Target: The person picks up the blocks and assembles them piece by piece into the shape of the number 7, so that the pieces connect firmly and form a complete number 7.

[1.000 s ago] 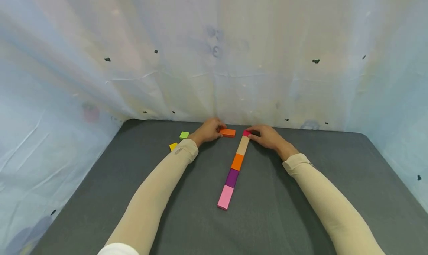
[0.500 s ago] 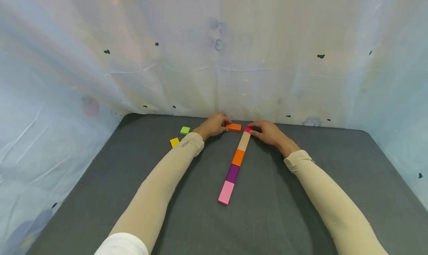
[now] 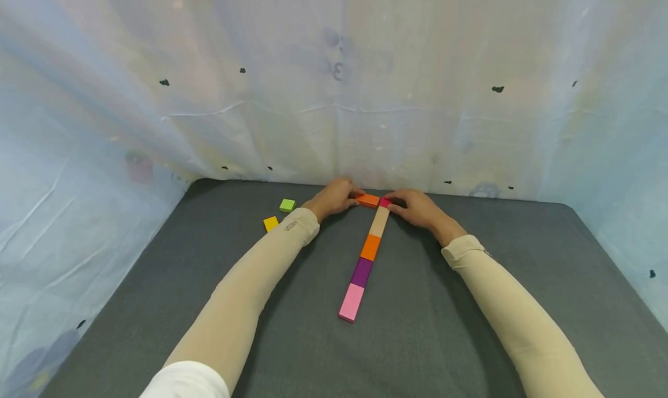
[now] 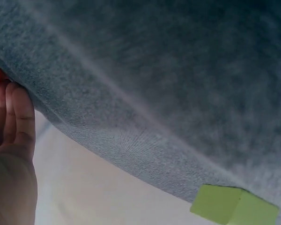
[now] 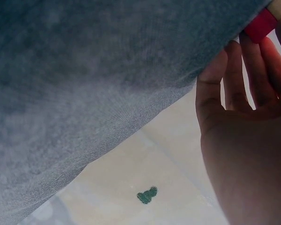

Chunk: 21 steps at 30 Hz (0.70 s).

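Observation:
My left hand pinches the left end of an orange-red block near the table's far edge. That block's right end reaches the crimson block; whether they touch I cannot tell. My right hand holds the crimson block between thumb and fingers, also seen in the right wrist view, where the fingers lie against the crimson block. From it a straight row runs toward me: a beige block, an orange block, a purple block and a pink block.
Left of my left hand lie a lime green block and a yellow block, the latter partly behind my sleeve. Dark grey cloth covers the table. A pale patterned curtain stands along the far edge and both sides.
My left hand has slid the orange-red block rightward, up to the crimson block, and its right end has turned slightly toward me. My right hand has stayed on the crimson block.

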{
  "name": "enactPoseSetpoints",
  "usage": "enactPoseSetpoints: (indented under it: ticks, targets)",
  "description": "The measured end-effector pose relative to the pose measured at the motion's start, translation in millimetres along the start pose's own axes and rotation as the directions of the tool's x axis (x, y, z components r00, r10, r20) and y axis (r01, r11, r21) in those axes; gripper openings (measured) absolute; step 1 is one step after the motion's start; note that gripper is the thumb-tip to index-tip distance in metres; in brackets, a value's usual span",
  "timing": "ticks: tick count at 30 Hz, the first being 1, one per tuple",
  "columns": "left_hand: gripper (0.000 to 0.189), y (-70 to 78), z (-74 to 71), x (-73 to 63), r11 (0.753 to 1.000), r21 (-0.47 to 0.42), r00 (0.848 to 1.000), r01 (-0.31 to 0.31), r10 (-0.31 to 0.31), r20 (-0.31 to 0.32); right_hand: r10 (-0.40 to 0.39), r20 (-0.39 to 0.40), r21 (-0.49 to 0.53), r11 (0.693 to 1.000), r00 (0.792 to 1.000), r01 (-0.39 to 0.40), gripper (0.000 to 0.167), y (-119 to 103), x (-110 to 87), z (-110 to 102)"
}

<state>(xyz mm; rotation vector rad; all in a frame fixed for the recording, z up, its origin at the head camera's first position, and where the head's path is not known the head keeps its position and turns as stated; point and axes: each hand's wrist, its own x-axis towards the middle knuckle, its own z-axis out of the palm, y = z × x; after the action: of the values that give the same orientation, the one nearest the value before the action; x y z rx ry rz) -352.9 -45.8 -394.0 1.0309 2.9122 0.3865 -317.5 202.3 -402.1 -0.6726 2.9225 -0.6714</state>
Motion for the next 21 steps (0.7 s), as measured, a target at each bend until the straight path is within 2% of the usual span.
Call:
enactPoseSetpoints:
  ticks: [6,11,18,21]
  targets:
    - [0.039,4.2,1.6,-0.4,0.999,0.052,1.0,-0.016,0.015,0.023,-0.008,-0.002,0.011,1.0,1.0,0.008,0.039,1,-0.6,1]
    - [0.037,1.5,3.8,-2.9,0.999,0.038,1.0,-0.025,0.025,0.001,-0.006,0.001,0.01,1.0,1.0,0.006,0.04,0,-0.9,2]
    - [0.035,-6.7,5.3,-3.8,0.995,-0.1,1.0,0.008,-0.008,-0.002,0.004,-0.001,0.011,1.0,1.0,-0.004,0.039,-2,-0.9,3]
    - [0.036,-9.3,5.9,-3.8,0.994,-0.109,1.0,0.01,-0.01,-0.003,0.001,-0.006,0.013,1.0,1.0,-0.001,0.039,-2,-0.4,3]
